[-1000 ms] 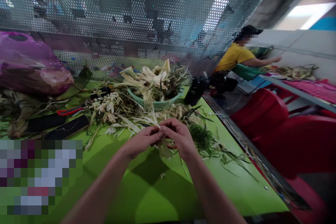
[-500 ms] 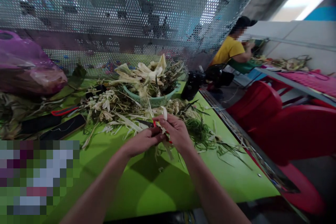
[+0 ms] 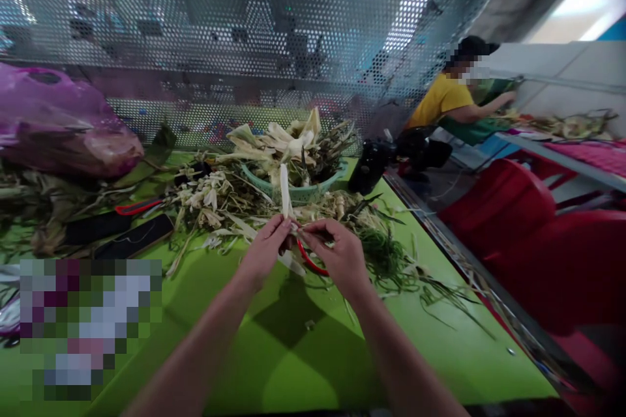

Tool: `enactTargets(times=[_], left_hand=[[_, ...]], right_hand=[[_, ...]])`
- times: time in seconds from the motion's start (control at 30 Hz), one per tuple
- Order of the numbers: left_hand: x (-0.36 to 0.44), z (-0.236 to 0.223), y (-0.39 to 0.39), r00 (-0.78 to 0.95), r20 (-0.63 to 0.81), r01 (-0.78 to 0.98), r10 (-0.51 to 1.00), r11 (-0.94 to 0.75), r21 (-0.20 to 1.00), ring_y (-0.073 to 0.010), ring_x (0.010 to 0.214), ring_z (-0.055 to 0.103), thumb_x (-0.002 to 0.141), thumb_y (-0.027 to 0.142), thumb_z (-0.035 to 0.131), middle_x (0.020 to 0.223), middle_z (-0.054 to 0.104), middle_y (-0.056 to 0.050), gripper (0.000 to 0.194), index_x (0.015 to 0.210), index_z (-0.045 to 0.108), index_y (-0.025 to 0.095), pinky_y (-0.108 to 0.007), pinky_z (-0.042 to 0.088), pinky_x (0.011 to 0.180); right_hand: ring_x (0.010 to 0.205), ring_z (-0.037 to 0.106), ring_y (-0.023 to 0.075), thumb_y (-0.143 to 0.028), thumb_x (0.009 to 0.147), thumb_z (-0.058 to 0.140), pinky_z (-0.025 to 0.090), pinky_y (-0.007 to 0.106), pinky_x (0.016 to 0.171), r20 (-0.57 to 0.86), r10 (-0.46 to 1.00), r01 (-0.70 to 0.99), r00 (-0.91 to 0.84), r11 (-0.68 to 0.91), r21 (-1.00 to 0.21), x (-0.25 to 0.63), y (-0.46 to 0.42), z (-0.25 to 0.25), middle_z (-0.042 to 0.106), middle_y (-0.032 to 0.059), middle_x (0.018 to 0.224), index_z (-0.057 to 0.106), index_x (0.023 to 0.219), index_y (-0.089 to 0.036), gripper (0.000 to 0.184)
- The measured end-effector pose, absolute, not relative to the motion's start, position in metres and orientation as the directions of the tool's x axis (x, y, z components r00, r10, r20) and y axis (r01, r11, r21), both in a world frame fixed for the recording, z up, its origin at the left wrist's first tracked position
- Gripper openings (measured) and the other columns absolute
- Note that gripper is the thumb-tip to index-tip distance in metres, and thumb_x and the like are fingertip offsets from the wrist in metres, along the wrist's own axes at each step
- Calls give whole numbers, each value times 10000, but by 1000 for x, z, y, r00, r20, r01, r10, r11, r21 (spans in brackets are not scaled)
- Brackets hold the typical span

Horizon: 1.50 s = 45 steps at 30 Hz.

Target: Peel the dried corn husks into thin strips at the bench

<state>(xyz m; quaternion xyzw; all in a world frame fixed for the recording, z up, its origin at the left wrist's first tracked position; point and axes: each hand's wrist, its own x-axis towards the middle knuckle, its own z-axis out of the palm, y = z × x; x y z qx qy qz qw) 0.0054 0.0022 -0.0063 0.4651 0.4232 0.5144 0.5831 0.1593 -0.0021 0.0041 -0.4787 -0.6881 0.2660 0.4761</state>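
Observation:
My left hand is closed in a pinch on a pale strip of dried husk, which stands upright above the fingertips. My right hand meets it from the other side, thumb and forefinger pinched at the strip's lower end. A red loop handle of a pair of scissors shows under the right fingers; the blades are hidden, and I cannot tell whether the hand bears them or they rest on the table. Behind the hands, a pale green basket holds a heap of dried husks.
Pale dried flowers and green shreds litter the green table. A red-handled cutter and a dark block lie left, near a purple plastic bag. Red chairs and a person in yellow are right.
The husk strip has come upright between my hands. The scissors' dark blades, visible before, are now hidden. My left hand has turned upward, and the whole view has shifted a little.

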Motion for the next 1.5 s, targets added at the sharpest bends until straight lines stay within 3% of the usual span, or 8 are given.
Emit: enactTargets(times=[0.17, 0.4, 0.5, 0.6, 0.8, 0.97, 1.2, 1.5], left_hand=[[4, -10, 4, 23, -17, -237, 1000, 22, 971, -93, 565, 399, 830, 465, 534, 627, 475, 25, 285, 854, 595, 188, -214, 299, 524], [2, -12, 6, -48, -49, -317, 998, 31, 948, -116, 608, 433, 795, 497, 572, 668, 506, 22, 286, 833, 588, 214, -239, 358, 599], [2, -9, 5, -29, -56, -367, 998, 41, 929, -113, 610, 442, 792, 487, 581, 664, 503, 23, 283, 826, 585, 205, -234, 368, 601], [2, -4, 4, 38, -53, -409, 998, 64, 910, -96, 606, 447, 804, 469, 575, 656, 498, 24, 283, 855, 589, 191, -205, 362, 575], [2, 1, 1, 138, -74, -343, 988, 118, 932, -65, 564, 427, 795, 465, 589, 640, 498, 33, 296, 903, 616, 190, -167, 349, 542], [3, 3, 1, 184, -194, -418, 964, 255, 872, -66, 656, 480, 753, 412, 653, 833, 576, 9, 256, 875, 624, 189, -186, 415, 680], [0, 9, -3, 277, -205, -340, 939, 295, 893, -73, 629, 445, 762, 401, 636, 756, 512, 23, 227, 799, 594, 181, -199, 386, 645], [-2, 5, -1, 337, -130, -272, 933, 228, 935, -103, 653, 471, 807, 378, 581, 734, 533, 4, 206, 865, 590, 180, -214, 362, 642]], right_hand=[[759, 581, 188, -251, 834, 598, 452, 305, 709, 541, 824, 533, -168, 538, -654, 157, -6, 9, 634, 42, 781, 640, 789, -202, 78], [824, 568, 207, -226, 806, 641, 438, 352, 781, 544, 753, 548, -371, 650, -526, 153, -9, 14, 615, 48, 805, 676, 783, -228, 42], [911, 558, 223, -223, 781, 666, 429, 372, 820, 530, 764, 537, -367, 639, -550, 151, -9, 16, 607, 60, 906, 683, 750, -230, 37], [1029, 532, 240, -267, 789, 660, 416, 375, 875, 482, 815, 474, -322, 579, -663, 152, -10, 17, 581, 73, 1058, 669, 733, -216, 77], [672, 543, 151, -330, 806, 632, 438, 263, 623, 279, 938, 263, -206, 327, -908, 154, -6, 7, 588, 9, 742, 592, 823, -196, 142], [684, 545, 156, -269, 791, 625, 444, 272, 655, 347, 934, 291, -83, 356, -888, 155, -3, 5, 609, 15, 745, 608, 837, -187, 96], [710, 557, 166, -205, 818, 569, 451, 287, 667, 457, 889, 397, -11, 423, -814, 156, -6, 9, 616, 26, 789, 616, 848, -202, 55], [740, 569, 178, -215, 828, 577, 454, 298, 680, 506, 863, 453, -4, 453, -768, 159, -4, 8, 611, 33, 814, 629, 839, -203, 54]])
